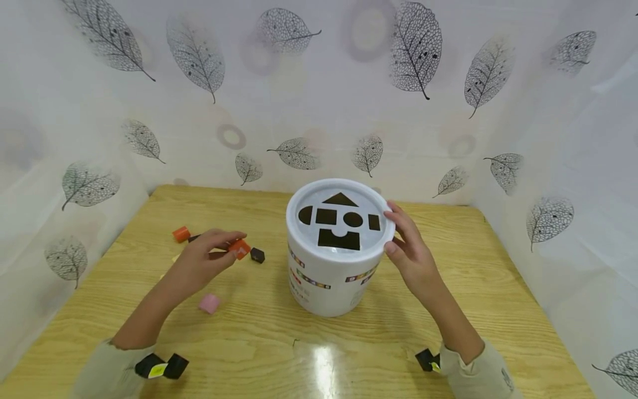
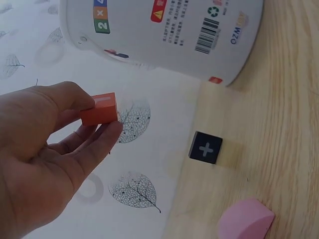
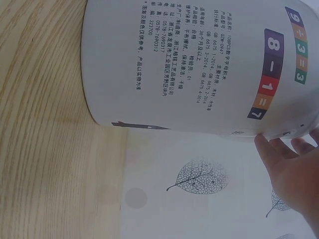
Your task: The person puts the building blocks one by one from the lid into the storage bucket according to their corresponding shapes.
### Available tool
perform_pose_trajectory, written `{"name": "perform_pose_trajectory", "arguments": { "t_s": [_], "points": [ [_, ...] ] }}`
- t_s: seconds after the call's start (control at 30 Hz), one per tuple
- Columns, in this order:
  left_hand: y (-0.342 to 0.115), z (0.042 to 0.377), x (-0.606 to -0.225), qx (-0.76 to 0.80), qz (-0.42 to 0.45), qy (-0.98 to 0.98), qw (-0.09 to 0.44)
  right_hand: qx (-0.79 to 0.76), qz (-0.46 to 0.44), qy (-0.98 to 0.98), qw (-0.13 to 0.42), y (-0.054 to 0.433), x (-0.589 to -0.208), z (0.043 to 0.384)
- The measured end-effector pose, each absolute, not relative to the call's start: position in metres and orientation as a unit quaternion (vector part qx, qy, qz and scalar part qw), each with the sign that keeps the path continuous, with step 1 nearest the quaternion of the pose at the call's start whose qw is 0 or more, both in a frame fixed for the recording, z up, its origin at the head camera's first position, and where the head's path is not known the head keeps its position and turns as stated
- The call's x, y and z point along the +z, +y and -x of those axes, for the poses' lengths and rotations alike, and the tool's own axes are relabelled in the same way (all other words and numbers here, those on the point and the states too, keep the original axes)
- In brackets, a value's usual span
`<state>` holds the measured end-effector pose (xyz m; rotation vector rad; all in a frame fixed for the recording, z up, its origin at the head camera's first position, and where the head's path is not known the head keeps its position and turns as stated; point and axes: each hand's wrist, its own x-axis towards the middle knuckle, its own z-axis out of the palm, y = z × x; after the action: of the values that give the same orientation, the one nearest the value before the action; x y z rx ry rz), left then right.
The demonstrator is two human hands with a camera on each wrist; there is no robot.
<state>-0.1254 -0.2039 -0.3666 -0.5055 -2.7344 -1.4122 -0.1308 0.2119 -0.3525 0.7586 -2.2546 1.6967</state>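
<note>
My left hand (image 1: 201, 257) pinches an orange block (image 2: 99, 109) between thumb and fingers, raised above the table in the left wrist view. My right hand (image 1: 411, 257) touches the right side of a white bucket (image 1: 324, 282), its thumb and fingers spread along the lid's rim. The lid (image 1: 361, 244) has several dark cut-out holes: a triangle, a half circle, a circle, rectangles and a notched arch. Just right of the left hand lies a black block (image 2: 205, 148) with a plus sign.
A pink block (image 1: 209, 303) lies on the wooden table (image 1: 399, 354), nearer me than the left hand. Behind that hand is an orange-red rounded block (image 1: 181, 234), beside a partly hidden dark block (image 1: 193, 238). A leaf-patterned cloth (image 1: 319, 111) encloses the table's back and sides.
</note>
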Motion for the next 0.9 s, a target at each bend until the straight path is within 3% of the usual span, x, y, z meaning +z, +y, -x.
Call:
{"name": "perform_pose_trajectory", "arguments": {
  "t_s": [0.57, 0.9],
  "points": [
    [-0.197, 0.127, -0.365, -0.472, 0.159, -0.867, -0.027, 0.574, -0.259, -0.768, 0.111, 0.212, -0.352, 0.13],
    [-0.188, 0.127, -0.362, -0.523, 0.172, -0.835, -0.016, 0.57, -0.261, -0.771, 0.112, 0.213, -0.353, 0.131]
  ]
}}
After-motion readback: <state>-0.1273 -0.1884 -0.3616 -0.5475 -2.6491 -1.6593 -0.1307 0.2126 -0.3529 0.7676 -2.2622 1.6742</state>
